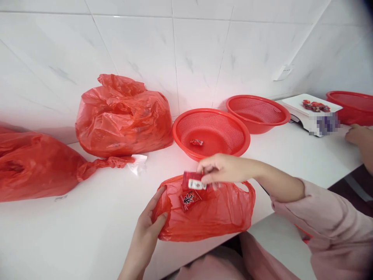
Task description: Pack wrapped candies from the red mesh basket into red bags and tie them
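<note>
My left hand (150, 221) grips the left edge of a red plastic bag (224, 212), thumb on the near side and fingers behind. The bag lies on the table in front of me with its mouth spread. Over it, my right hand (223, 169) pinches a small red packet (196, 181) with a white label. Another red packet (190, 199) with dark lettering shows just below, at the bag; whether it is held or lying there I cannot tell. Just beyond my right hand stands a red mesh basket (211, 114) with one small wrapped piece (196, 142) in it.
Two full red bags (125, 120) (37, 167) stand at the left. Behind on the right are a second red basket (258, 126), a white scale (309, 102) bearing small red packets, and another red basket (349, 105). Another person's hand (359, 136) is at the far right.
</note>
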Demonstrator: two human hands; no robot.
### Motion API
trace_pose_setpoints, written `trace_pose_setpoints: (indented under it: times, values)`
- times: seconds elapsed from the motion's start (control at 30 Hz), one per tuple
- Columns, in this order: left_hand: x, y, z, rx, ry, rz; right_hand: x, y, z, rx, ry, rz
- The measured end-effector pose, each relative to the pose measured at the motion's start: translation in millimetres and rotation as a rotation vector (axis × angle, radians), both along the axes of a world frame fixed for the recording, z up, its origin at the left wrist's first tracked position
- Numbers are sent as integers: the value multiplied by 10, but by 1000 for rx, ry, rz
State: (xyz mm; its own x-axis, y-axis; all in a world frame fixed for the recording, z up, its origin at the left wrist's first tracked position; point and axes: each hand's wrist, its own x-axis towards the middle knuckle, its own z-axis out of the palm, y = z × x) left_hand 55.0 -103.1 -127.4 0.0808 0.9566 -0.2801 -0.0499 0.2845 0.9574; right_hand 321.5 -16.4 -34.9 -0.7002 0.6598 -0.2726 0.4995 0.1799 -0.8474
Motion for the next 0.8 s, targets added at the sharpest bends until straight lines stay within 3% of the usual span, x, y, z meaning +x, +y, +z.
trace_pose_setpoints:
  times: [0.13,0.17,0.3,0.37,0.43,0.5,0.6,0.7,0.8]
  values:
    - [-40,4,-40,8,40,-49,-79,-238,-144,384,-337,84]
    - [-50,4,-49,11,44,-54,-82,-263,-151,419,-367,100]
    - [-68,-3,-68,4,30,-56,8,-92,-5,253,-239,193]
    - [-60,-7,-60,-4,29,-65,78,181,75,310,-202,69]
    - [-36,-11,-34,-7,26,-66,125,537,71,475,-312,-144]
    - [-4,-20,8,-16,9,-57,133,898,-37,516,-559,-271]
    - [32,-46,69,-32,-12,-24,88,1284,-320,447,-687,-268]
    - [33,-80,92,-35,-1,-2,51,1428,-554,373,-694,-201]
    - [15,-102,87,-45,-12,-5,90,1439,-568,317,-648,-165]
